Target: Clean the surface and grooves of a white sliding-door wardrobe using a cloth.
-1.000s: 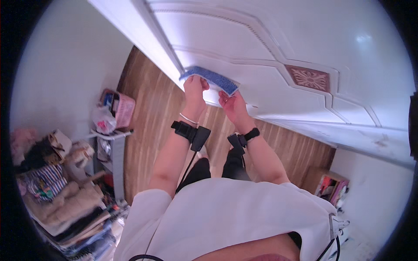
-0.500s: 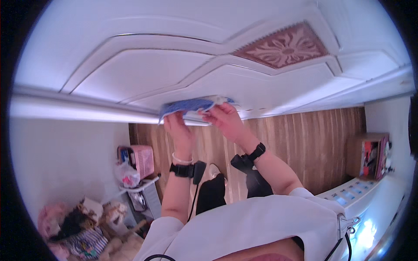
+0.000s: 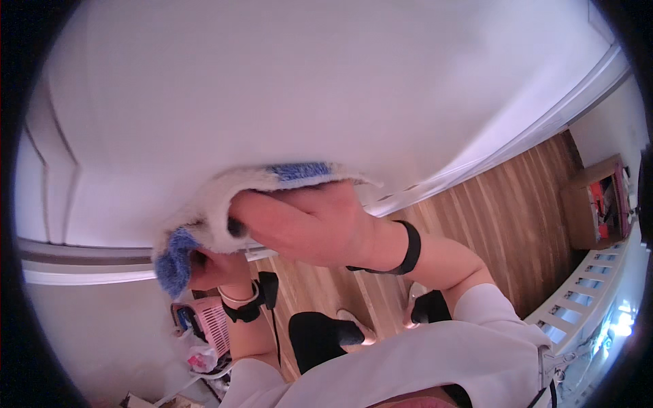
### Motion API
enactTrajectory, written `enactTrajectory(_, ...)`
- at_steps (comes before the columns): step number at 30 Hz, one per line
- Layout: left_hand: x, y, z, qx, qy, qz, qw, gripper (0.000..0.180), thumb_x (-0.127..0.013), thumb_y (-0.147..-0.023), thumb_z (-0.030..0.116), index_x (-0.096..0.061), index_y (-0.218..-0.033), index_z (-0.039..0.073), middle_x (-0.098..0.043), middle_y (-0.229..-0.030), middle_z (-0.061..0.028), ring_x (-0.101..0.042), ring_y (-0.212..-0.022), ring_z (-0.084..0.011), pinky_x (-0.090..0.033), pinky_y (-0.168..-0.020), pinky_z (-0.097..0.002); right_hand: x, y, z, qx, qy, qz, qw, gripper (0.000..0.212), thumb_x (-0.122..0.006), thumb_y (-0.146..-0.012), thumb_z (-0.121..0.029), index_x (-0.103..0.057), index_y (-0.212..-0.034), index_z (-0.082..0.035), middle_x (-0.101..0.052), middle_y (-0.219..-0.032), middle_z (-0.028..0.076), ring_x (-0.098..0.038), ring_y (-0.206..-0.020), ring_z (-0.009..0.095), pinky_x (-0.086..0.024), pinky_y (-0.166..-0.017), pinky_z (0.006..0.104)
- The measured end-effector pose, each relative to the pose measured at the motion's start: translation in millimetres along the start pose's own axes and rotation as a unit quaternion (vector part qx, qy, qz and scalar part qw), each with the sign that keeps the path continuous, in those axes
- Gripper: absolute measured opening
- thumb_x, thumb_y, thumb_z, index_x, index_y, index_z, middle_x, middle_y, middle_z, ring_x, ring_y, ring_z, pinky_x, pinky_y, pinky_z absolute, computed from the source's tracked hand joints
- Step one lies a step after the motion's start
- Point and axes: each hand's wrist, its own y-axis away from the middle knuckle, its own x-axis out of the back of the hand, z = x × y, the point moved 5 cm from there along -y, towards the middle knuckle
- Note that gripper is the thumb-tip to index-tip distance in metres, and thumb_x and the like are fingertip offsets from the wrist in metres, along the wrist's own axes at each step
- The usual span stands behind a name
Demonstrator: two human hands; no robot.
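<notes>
Blue-and-white cloth, fluffy and crumpled, held out beyond the white shirt and up against the white door panel. Closest of all, the shirt, spread along the lower edge of the view, with a metal clip at its right side. Past the short sleeves, bare forearms reaching forward. Around the right wrist, a black strap; around the left, a pale bracelet and a black band, with a small black box beside them and a thin black cable leading down.

Right hand: laid along the lower side of the cloth, back turned up, fingers close together and bent inward, tips hidden. Clasped on the fabric or merely pressed to it: cannot tell. Left hand: farther left and lower in view, fingers curled narrow on the blue end of the cloth, with fabric drooping over them. Between the two hands, mostly white pile.

Behind the cloth, the panel, broad and smooth, with grooved lines toward the far left. Down below, black trousers and light shoes on a brown plank floor. At lower left, a pink lattice basket and, just beside it, a plastic bag with a reddish patch. At right, a white slatted rail and, farther off, a brown box with red and purple things inside.
</notes>
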Motion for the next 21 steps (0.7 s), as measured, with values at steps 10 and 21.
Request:
enactTrajectory(10,-23.1,12.0,-4.5,-0.247,-0.002,0.031,0.969,0.026,-0.069,-0.085,0.012,-0.063,-0.103,-0.005,-0.066,-0.103,-0.0151,-0.062,-0.091,-0.0281,-0.048,-0.087,-0.0387,-11.9,58.7,20.7,0.198,0.053,0.099,0.974,0.011,-0.072,-0.072,-0.017,-0.063,-0.078,-0.012,-0.057,-0.061,0.007,-0.058,-0.053,0.025,-0.046,-0.048,0.0355)
enactTrajectory(21,1.4,56.0,1.1,-0.062,-0.025,-0.059,0.996,0.025,-0.070,-0.084,0.015,-0.067,-0.101,-0.003,-0.071,-0.092,-0.0114,-0.066,-0.086,-0.0248,-0.051,-0.081,-0.0349,-36.8,121.6,15.6,0.189,0.113,0.053,0.974,0.009,-0.073,-0.073,-0.015,-0.065,-0.070,-0.012,-0.060,-0.064,0.011,-0.062,-0.057,0.028,-0.047,-0.051,0.0379)
